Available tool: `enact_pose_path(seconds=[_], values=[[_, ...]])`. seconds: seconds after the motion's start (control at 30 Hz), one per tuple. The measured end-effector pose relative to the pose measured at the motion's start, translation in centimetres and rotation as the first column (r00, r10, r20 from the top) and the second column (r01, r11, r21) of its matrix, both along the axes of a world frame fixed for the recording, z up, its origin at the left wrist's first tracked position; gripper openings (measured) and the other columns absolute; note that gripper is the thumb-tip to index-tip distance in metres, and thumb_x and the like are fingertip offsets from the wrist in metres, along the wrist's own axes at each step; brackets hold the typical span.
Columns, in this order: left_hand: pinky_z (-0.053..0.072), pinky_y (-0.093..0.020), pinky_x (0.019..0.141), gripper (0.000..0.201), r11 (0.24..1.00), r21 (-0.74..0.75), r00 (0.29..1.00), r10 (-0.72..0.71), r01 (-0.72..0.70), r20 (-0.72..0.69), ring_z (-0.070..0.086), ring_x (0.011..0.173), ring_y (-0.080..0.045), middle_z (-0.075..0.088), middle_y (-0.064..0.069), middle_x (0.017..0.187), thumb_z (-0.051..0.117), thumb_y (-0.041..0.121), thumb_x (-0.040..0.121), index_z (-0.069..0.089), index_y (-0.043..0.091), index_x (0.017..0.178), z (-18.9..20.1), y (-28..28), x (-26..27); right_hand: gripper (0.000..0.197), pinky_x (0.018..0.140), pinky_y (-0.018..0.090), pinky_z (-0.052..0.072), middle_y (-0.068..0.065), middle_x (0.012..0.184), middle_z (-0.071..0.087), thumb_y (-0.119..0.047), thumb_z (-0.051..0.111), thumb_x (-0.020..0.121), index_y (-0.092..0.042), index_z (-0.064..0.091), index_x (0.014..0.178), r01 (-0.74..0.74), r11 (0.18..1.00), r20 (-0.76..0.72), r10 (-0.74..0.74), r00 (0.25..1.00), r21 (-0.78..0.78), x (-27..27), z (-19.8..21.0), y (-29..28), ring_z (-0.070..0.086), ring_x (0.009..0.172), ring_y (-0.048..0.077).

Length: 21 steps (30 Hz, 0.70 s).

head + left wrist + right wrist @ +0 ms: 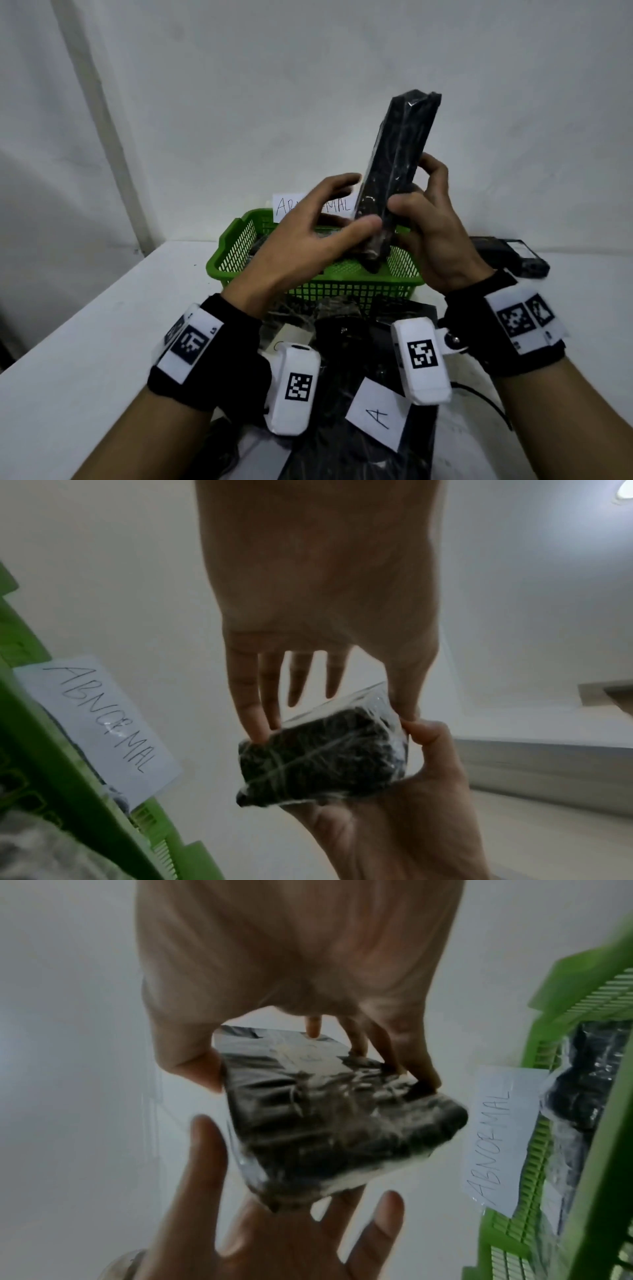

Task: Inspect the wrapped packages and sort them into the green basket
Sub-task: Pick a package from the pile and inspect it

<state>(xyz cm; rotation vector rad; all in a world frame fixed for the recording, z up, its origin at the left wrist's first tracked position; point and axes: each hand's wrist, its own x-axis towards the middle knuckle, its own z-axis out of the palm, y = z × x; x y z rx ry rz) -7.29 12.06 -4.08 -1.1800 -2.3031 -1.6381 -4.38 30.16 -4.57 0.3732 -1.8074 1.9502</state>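
Note:
A long black package [394,164] in clear wrap stands almost upright above the green mesh basket [233,250]. My right hand [424,205] pinches its lower part between thumb and fingers. My left hand [329,219] has straight, spread fingers, and its thumb and fingertips touch the package's lower end. In the left wrist view the package's end [322,758] faces the camera, with the right hand [411,818] under it. The right wrist view shows the package [325,1123] over the left hand's open palm [274,1245]. A paper label reading ABNORMAL [103,723] hangs on the basket's far rim.
More black wrapped packages [342,329] lie heaped on the white table in front of the basket, one bearing a paper marked A [376,414]. Another package lies inside the basket [582,1083]. A black device [510,257] sits at the back right. The table's left edge runs diagonally.

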Motion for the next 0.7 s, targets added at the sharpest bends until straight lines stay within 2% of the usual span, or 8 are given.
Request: enact_pose_path(seconds=[0.1,0.17,0.23,0.3,0.37,0.47,0.6,0.7], values=[[0.062,-0.039,0.083,0.077,1.000,-0.002,0.994,0.026,-0.026,0.111,0.068,0.108,-0.010,0.053,0.006,0.143,0.066,0.067,0.075,0.039,0.046,0.144,-0.1,-0.6,-0.8,0.105,0.086,0.038,0.057,0.009,0.151,0.048,-0.027,0.072,0.064,-0.036,0.017,0.154,-0.110,0.994,0.029,0.110,0.994,0.011,-0.1,-0.3,-0.5,0.064,0.121,0.022],[0.061,-0.034,0.085,0.075,1.000,0.018,0.991,-0.008,0.005,0.133,0.069,0.107,-0.009,0.057,0.004,0.139,0.073,0.057,0.079,0.040,0.043,0.145,-0.1,-1.1,-1.1,0.103,0.095,0.043,0.055,0.001,0.157,0.044,-0.036,0.074,0.070,-0.041,0.017,0.156,-0.110,0.993,0.065,0.108,0.992,0.040,-0.2,-0.4,-0.8,0.058,0.131,0.019],[0.058,-0.030,0.088,0.073,0.999,0.040,0.993,-0.039,0.035,0.113,0.067,0.111,-0.008,0.058,0.007,0.138,0.075,0.042,0.080,0.041,0.041,0.145,0.0,-1.6,-1.3,0.090,0.104,0.052,0.048,-0.008,0.154,0.048,-0.062,0.068,0.077,-0.040,0.028,0.155,-0.061,0.998,0.087,0.058,0.994,0.025,0.1,0.1,-1.3,0.053,0.136,0.019],[0.057,-0.027,0.091,0.077,0.998,0.016,0.997,-0.055,0.054,0.062,0.062,0.118,-0.005,0.053,0.011,0.143,0.080,0.026,0.081,0.041,0.039,0.146,0.0,-1.9,-1.6,0.070,0.098,0.052,0.052,-0.011,0.142,0.060,-0.074,0.048,0.087,-0.037,0.048,0.146,-0.035,0.998,0.093,0.039,0.995,-0.049,0.6,0.9,-1.5,0.059,0.130,0.019],[0.057,-0.031,0.093,0.083,0.998,-0.029,0.998,-0.060,0.060,0.009,0.055,0.126,-0.004,0.045,0.013,0.149,0.081,0.018,0.081,0.038,0.038,0.148,-0.4,-1.9,-2.0,0.055,0.085,0.050,0.057,-0.009,0.123,0.072,-0.065,0.035,0.097,-0.032,0.063,0.131,-0.059,0.991,0.086,0.070,0.994,-0.119,1.3,1.6,-1.2,0.069,0.114,0.017],[0.057,-0.038,0.095,0.085,0.995,-0.075,0.997,-0.062,0.058,-0.044,0.048,0.133,-0.008,0.038,0.015,0.153,0.080,0.016,0.082,0.034,0.040,0.151,-1.1,-1.6,-2.5,0.029,0.071,0.043,0.059,-0.006,0.102,0.075,-0.046,0.050,0.098,-0.027,0.069,0.109,-0.098,0.992,0.077,0.104,0.992,-0.079,1.8,2.0,-0.9,0.073,0.094,0.015],[0.046,-0.043,0.109,0.077,0.992,-0.073,0.994,-0.109,0.108,-0.016,0.039,0.142,-0.007,0.034,0.017,0.158,0.068,0.014,0.093,0.029,0.041,0.154,-1.8,-1.2,-3.1,0.039,0.068,0.036,0.059,0.000,0.104,0.072,-0.019,0.053,0.086,-0.016,0.065,0.123,0.052,0.998,-0.079,-0.050,0.996,0.024,1.5,2.1,-1.3,0.069,0.093,0.016],[0.040,-0.042,0.115,0.065,0.984,-0.014,0.983,-0.178,0.179,0.040,0.038,0.143,-0.004,0.033,0.017,0.159,0.053,0.010,0.101,0.027,0.033,0.156,-2.1,-0.9,-3.2,0.057,0.082,0.022,0.056,0.001,0.127,0.069,-0.010,0.057,0.087,-0.010,0.053,0.144,0.196,0.975,-0.242,-0.166,0.956,0.108,1.4,1.6,-1.9,0.065,0.118,0.014]])
